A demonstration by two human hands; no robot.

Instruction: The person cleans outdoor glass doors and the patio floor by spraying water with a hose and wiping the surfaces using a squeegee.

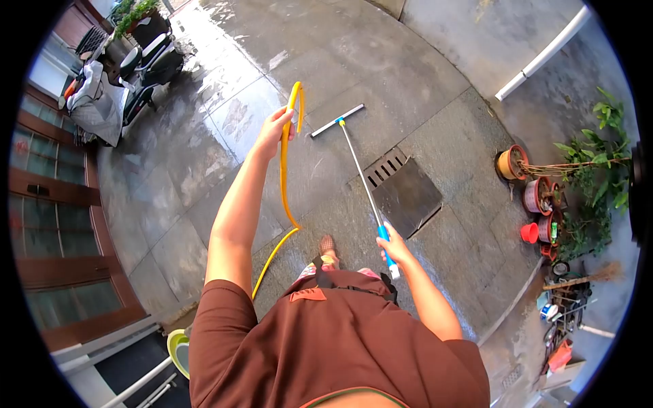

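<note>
My left hand (275, 132) is closed around a yellow hose (284, 183), which loops over at the top and trails down past my left arm. In my right hand (394, 246) is the blue handle of a squeegee (360, 173). Its long pole reaches forward to a wide blade (338, 121) resting on the wet paving. A slotted drain grate (386, 168) and a dark square cover (408, 200) lie just right of the pole. One shoe (328, 243) shows below, between my hands.
Potted plants (511, 163) and a red cup (529, 233) stand along the right wall. A scooter (146, 64) is parked at the upper left, near brown doors (58, 204). A green basin (178, 350) sits at the lower left. A white pipe (544, 54) runs at the upper right.
</note>
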